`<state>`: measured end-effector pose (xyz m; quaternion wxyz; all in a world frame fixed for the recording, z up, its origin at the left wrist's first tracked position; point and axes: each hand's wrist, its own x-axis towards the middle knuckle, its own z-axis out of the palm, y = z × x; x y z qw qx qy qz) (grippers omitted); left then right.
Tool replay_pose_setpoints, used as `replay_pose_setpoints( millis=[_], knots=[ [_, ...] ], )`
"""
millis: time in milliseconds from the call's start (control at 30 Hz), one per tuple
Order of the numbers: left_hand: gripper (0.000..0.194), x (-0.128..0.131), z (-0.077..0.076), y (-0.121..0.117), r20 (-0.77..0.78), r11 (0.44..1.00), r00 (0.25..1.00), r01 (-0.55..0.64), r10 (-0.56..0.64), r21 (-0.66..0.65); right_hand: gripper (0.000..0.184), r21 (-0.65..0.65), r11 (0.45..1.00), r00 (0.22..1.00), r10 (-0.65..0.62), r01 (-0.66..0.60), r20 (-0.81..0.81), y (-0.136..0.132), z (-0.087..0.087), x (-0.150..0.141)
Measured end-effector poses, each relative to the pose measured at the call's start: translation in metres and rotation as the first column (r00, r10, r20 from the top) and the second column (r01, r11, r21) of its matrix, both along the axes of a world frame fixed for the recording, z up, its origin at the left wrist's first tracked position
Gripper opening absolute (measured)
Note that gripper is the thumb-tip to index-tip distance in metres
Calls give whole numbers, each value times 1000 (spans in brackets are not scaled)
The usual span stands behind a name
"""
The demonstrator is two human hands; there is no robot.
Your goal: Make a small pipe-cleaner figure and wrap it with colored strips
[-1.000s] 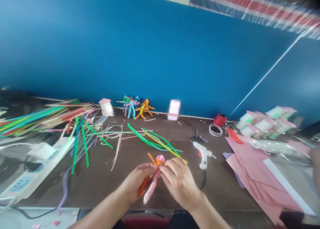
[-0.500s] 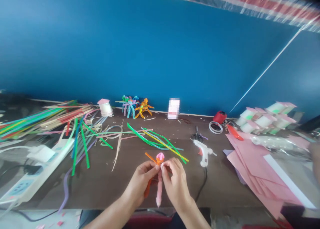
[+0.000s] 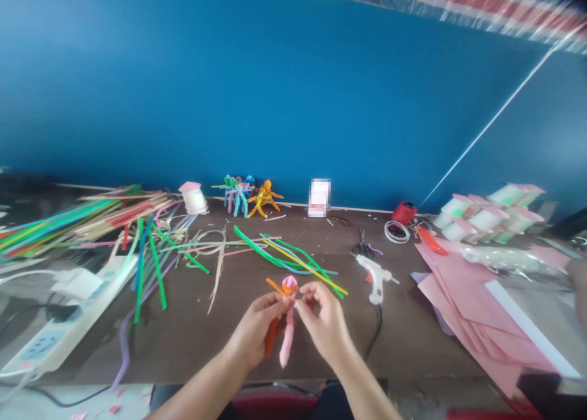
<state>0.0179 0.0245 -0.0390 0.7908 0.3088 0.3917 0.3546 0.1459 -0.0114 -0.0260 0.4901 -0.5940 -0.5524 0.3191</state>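
Note:
Low over the front of the table is a small pipe cleaner figure (image 3: 287, 337) with a pink and orange head, a long pink leg hanging down and an orange strand sticking out at upper left. My left hand (image 3: 257, 328) is closed on it just below the head, thumb on top. An orange part hangs beside that hand's fingers. At the figure's right side my right hand (image 3: 323, 319) is curled in a loose pinch at its edge; the small bit between thumb and forefinger is mostly hidden. Green, blue and yellow pipe cleaners (image 3: 293, 258) lie just beyond both hands.
A white glue gun (image 3: 373, 276) and black scissors (image 3: 362, 246) lie to the right, near pink sheets (image 3: 477, 310). Finished figures (image 3: 238, 197) stand by the blue wall. At left are a power strip (image 3: 87, 304) and a pile of coloured strips (image 3: 87, 218).
The figure has shifted slightly left and its pink leg now slants down to the left. My right fingertips have drawn a little away from its head and spread slightly.

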Motion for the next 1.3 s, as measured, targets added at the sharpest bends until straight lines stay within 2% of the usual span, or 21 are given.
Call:
replay_pose_setpoints(
  millis=[33, 100, 167, 233, 400, 467, 533, 633, 733, 800, 833, 867, 933, 1000, 1067, 1200, 1300],
  knots=[
    [27, 0, 0, 1, 30, 1000, 1000, 1, 0, -24, 12, 78, 997, 988, -22, 10, 153, -2, 1, -1],
    [27, 0, -1, 1, 48, 999, 999, 21, -20, -25, 15, 197, 980, 904, -66, -20, 423, -6, 2, -2],
    [27, -1, 0, 1, 30, 999, 999, 41, -41, 0, 14, 250, 966, 810, -100, -59, 578, -7, 4, -3],
    [26, -2, 1, 0, 2, 998, 999, 50, -50, 32, 13, 263, 962, 750, -123, -70, 649, -7, 4, -2],
    [31, -6, -1, -1, -136, 978, 985, 125, -102, 170, 15, 249, 963, 699, -110, -101, 706, -6, 6, 0],
    [32, -7, -3, 0, -223, 959, 972, 131, -75, 250, 16, 220, 970, 702, -85, -104, 707, -7, 9, 0],
    [31, -9, -4, 2, -286, 929, 958, 126, -22, 349, 15, 174, 979, 730, -42, -107, 682, -7, 12, 1],
    [28, -10, -4, 3, -304, 888, 953, 130, 11, 442, 14, 51, 989, 839, 87, -135, 537, -3, 13, 6],
    [25, -8, -3, 3, -236, 928, 971, 131, -48, 348, 15, -120, 971, 939, 230, -205, 254, 3, 11, 13],
    [23, -7, -2, 2, -146, 972, 985, 120, -91, 201, 18, -172, 957, 959, 255, -233, 120, 5, 9, 16],
    [22, -6, -2, 2, -96, 986, 990, 112, -100, 125, 19, -169, 958, 962, 252, -232, 108, 5, 8, 17],
    [21, -6, -3, 2, -49, 993, 994, 104, -101, 59, 18, -149, 963, 960, 245, -224, 137, 4, 7, 17],
    [18, -6, -5, 3, 24, 995, 995, 95, -95, -32, 13, -64, 980, 933, 200, -189, 300, 1, 6, 16],
    [16, -8, -8, 5, 74, 992, 992, 105, -100, -72, 11, 58, 986, 854, 105, -156, 510, -3, 7, 15],
    [14, -9, -10, 6, 110, 989, 987, 124, -115, -81, 16, 162, 974, 755, 13, -157, 655, -6, 8, 14],
    [15, -10, -11, 6, 166, 982, 978, 146, -125, -121, 24, 219, 937, 609, -9, -272, 793, -8, 12, 16],
    [17, -8, -8, 5, 151, 977, 977, 173, -153, -129, 21, 224, 916, 546, -8, -332, 838, -7, 13, 18]
  ],
)
